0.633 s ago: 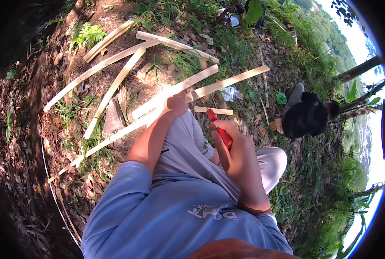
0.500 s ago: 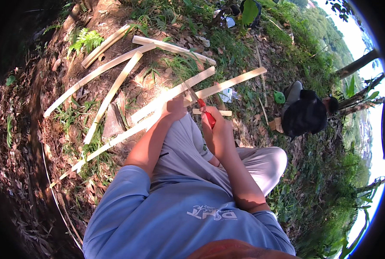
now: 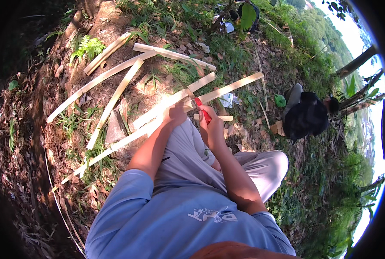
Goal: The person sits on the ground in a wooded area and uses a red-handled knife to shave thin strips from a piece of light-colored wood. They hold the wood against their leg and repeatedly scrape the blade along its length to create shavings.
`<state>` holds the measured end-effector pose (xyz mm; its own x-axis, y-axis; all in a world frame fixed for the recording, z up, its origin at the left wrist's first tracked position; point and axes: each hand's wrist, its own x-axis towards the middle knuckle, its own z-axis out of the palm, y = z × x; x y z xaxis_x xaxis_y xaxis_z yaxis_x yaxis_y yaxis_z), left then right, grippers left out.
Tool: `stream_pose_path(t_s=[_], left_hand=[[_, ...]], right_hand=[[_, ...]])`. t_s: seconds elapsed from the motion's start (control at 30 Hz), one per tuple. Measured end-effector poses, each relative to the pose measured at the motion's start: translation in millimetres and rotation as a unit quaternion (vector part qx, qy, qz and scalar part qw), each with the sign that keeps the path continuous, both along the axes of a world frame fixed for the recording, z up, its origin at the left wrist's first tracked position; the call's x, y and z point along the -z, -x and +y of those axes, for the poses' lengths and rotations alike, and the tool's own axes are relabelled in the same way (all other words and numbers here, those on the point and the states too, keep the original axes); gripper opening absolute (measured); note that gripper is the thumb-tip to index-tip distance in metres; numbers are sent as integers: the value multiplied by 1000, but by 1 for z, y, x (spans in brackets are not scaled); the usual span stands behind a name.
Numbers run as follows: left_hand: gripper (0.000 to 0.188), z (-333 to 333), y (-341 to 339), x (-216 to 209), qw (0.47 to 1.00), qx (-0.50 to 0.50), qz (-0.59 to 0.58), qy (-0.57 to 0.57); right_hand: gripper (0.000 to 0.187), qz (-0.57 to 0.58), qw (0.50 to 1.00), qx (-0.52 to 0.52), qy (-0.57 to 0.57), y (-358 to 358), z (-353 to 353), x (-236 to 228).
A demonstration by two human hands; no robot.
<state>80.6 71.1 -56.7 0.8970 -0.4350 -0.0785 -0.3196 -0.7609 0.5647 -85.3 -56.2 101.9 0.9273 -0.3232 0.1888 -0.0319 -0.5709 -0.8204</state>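
My right hand (image 3: 213,130) is closed around the red handle of a hand saw (image 3: 205,113). The saw's narrow blade points away to the upper left and crosses a long pale wooden strip (image 3: 232,88). My left hand (image 3: 174,115) grips that strip just left of the blade, over my bent leg. Its fingertips are partly hidden. The strip runs slantwise from the grass at lower left to the upper right. Another wooden strip (image 3: 199,83) lies close beyond it, nearly parallel.
Several pale strips, among them a curved one (image 3: 95,84), lie on leafy ground farther off. A short wood piece (image 3: 220,118) is right of my hand. At right a person in dark clothing (image 3: 305,115) sits near a green bag (image 3: 280,99). A flat stone (image 3: 114,127) lies at left.
My right hand has pushed the saw forward and to the left, toward the strip. My left hand keeps its hold on the wood. The view has shifted slightly.
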Motion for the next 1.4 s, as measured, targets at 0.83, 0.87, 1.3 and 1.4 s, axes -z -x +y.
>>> stream_pose_path(t_s=[0.83, 0.87, 1.3, 1.4], left_hand=[[25, -12, -5, 79, 985, 36, -166, -13], [26, -9, -3, 72, 989, 0, -150, 8], [42, -1, -9, 43, 984, 73, -163, -13], [43, 1, -1, 42, 982, 36, -177, -57]], right_hand=[[20, -18, 1000, 1, 12, 4, 0, -6], [20, -39, 999, -13, -4, -10, 6, 0], [24, -2, 1000, 8, 10, -18, 8, 17], [23, 53, 998, -30, 24, 11, 9, -29]])
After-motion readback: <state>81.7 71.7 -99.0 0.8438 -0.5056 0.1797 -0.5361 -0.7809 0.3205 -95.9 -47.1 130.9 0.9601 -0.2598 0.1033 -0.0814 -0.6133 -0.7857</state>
